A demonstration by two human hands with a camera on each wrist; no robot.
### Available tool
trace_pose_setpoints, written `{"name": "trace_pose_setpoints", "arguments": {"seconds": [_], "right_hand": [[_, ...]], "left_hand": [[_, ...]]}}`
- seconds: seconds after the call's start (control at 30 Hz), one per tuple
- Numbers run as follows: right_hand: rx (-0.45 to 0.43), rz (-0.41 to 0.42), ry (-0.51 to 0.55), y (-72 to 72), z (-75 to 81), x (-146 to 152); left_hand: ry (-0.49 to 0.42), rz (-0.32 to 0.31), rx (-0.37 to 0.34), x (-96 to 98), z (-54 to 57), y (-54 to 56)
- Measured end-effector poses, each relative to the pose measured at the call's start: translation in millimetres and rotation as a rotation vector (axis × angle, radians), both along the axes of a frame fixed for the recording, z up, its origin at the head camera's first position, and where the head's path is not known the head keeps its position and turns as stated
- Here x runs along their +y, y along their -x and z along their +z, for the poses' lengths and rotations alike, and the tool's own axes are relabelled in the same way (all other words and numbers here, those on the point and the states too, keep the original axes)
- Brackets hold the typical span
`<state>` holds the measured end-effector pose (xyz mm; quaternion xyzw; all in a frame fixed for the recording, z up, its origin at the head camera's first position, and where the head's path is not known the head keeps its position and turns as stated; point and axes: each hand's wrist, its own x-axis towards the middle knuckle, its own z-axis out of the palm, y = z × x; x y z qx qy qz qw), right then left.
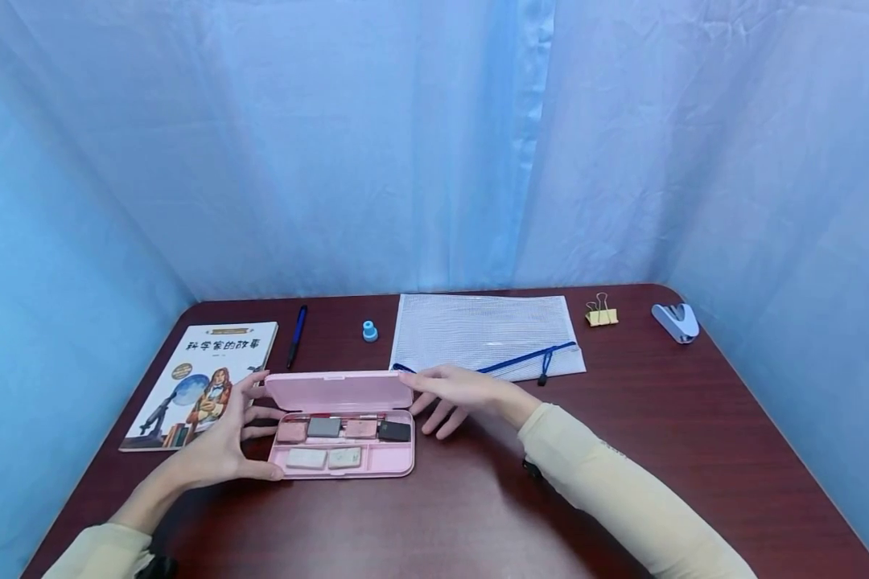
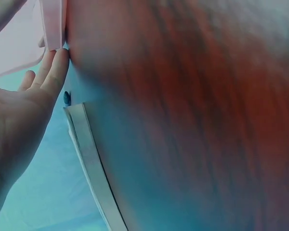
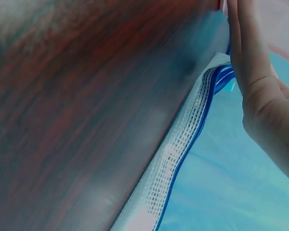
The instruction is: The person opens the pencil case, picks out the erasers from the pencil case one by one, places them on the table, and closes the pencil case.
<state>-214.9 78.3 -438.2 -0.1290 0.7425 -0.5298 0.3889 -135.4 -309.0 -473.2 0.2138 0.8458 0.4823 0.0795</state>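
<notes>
A pink pencil case (image 1: 389,461) lies on the table with its lid (image 1: 340,394) raised at the back. Inside are two white erasers (image 1: 307,458) in the front compartment; behind them sit pink, grey and black blocks (image 1: 324,427), with thin red sticks partly hidden. My left hand (image 1: 220,442) grips the case's left end, thumb at the front corner and fingers spread along the side up to the lid. At the lid's right corner my right hand (image 1: 463,390) touches with its thumb side, its other fingers extended beside the case. In the left wrist view, fingertips (image 2: 60,57) meet the case's end.
A book (image 1: 206,386) lies left, partly behind my left hand. Along the back are a blue pen (image 1: 298,336), a small light-blue bottle-shaped piece (image 1: 369,330), a white mesh zip pouch (image 1: 478,326), a yellow binder clip (image 1: 603,317) and a pale-blue stapler-like tool (image 1: 676,322). Blue curtains hang behind.
</notes>
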Motion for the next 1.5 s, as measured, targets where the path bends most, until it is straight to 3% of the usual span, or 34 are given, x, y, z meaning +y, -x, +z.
{"name": "trace_pose_setpoints", "arguments": {"seconds": [0.27,0.9,1.13,1.27,1.5], "right_hand": [[-0.062,-0.06,0.029,8.9,0.3,3],[0.002,-0.117,0.0,11.9,-3.0,9],[0.113,-0.085,0.016,5.3,2.6,5],[0.229,-0.004,0.046,-3.1,7.2,1],[0.443,0.143,0.056,-16.4,14.0,-4]], "left_hand": [[0.007,-0.026,0.045,1.5,-0.8,4.1],[0.028,-0.039,0.031,7.5,-6.2,3.9],[0.043,-0.01,-0.008,2.7,-6.0,-2.5],[0.055,-0.008,-0.024,1.1,-3.8,-3.1],[0.054,-0.021,0.007,3.0,-0.8,3.1]]}}
